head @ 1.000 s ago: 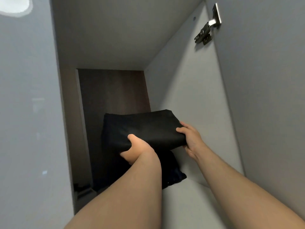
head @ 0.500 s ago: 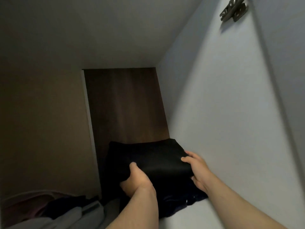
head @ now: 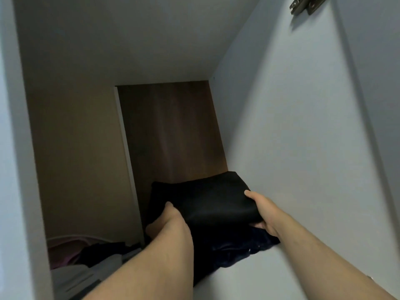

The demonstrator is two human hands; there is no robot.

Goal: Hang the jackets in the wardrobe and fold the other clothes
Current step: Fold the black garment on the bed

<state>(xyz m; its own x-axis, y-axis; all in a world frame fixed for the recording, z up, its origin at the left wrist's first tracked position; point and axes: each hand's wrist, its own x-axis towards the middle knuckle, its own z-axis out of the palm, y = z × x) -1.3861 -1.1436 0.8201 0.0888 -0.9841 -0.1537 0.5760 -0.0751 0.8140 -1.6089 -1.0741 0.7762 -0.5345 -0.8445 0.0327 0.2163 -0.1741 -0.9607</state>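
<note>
Since a second ago the folded black garment (head: 207, 198) has sunk lower in the view and the head has moved closer to the wardrobe opening, while both hands keep the same grip on it. At the garment's left edge the left hand (head: 167, 221) clasps it, thumb on top and fingers curled beneath. At its right edge the right hand (head: 263, 211) pinches it the same way, its thumb lying across the upper face and its fingertips (head: 257, 225) showing under the fold. The garment rests on a dark navy pile (head: 236, 250) of cloth, which lies on a pale surface (head: 244, 277) close against the wardrobe's right wall (head: 281, 137). Behind the stack stands a brown wooden back panel (head: 173, 126). A metal hinge (head: 305, 5) sits at the top of the right wall. Down in the left compartment lie loose clothes: a pinkish piece (head: 62, 250), something dark (head: 101, 252) and a grey piece (head: 71, 278). A pale upright panel (head: 19, 148) edges the view on the left.
</note>
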